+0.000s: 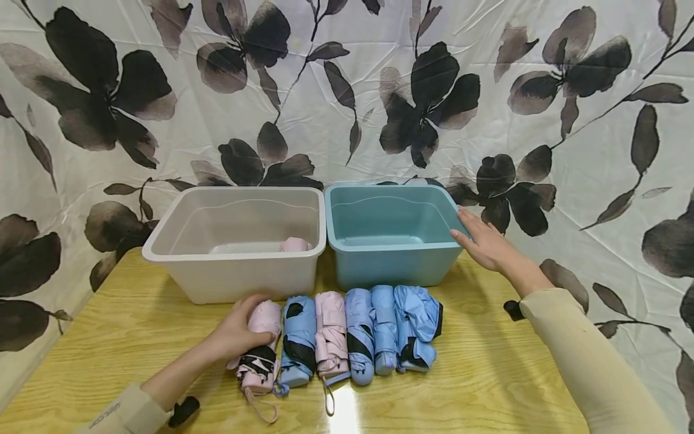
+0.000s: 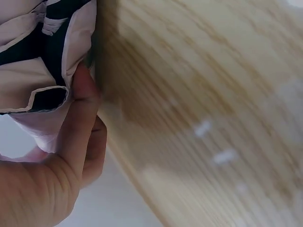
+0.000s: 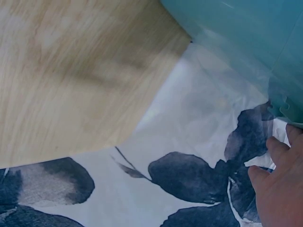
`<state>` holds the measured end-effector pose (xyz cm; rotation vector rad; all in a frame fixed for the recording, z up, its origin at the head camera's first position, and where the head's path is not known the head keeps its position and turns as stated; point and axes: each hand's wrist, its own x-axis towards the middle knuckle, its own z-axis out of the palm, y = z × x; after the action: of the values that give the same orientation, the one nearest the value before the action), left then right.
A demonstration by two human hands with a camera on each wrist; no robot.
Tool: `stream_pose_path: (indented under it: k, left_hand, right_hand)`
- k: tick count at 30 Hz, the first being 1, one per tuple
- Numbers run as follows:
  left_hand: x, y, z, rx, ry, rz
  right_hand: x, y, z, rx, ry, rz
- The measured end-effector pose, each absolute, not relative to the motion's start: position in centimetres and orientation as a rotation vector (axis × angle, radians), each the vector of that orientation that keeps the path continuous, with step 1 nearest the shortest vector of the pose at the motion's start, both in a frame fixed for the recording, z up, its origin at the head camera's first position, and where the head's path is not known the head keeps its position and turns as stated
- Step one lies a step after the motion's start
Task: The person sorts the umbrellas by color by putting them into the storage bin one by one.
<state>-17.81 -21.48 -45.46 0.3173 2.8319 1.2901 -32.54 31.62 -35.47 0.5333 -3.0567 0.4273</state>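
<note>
At the left end of a row of folded umbrellas, my left hand [image 1: 241,331] grips a pink folding umbrella [image 1: 260,374] with a wrist loop. Its fingers and thumb curl round the sides in the left wrist view, where the pink and dark fabric [image 2: 28,78] fills the upper left corner. My right hand [image 1: 482,241] rests with straight fingers on the right rim of the blue bin [image 1: 398,265]. In the right wrist view only part of that hand [image 3: 281,184] shows beside the bin's wall [image 3: 246,42].
Right of the held umbrella lie a blue umbrella [image 1: 298,343], another pink one [image 1: 331,337] and several more blue ones [image 1: 385,331]. Behind them a beige bin [image 1: 244,277] holds a pink item [image 1: 294,244] and stands against the blue bin. A floral cloth [image 1: 347,90] hangs behind the wooden table [image 1: 477,374].
</note>
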Motion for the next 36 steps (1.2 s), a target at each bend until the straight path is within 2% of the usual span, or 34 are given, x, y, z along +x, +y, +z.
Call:
stream_pose_path:
  k: [11, 23, 29, 36]
  left_hand:
    - [-16.4, -22.4, -42.6, 0.311, 2.704, 1.549]
    - [-15.1, -22.5, -36.5, 0.351, 2.664, 1.709]
    - [-15.7, -22.5, -32.8, 0.395, 2.682, 1.813]
    - [-17.8, -22.4, -29.1, 0.435, 2.656, 2.048]
  right_hand:
    - [-32.4, 31.7, -35.6, 0.538, -3.039, 0.429]
    - [-32.5, 31.6, -35.6, 0.547, -3.048, 0.438]
    - [-32.3, 31.6, -35.4, 0.542, -3.050, 0.436]
    - [-32.3, 31.4, -35.2, 0.544, -3.061, 0.446]
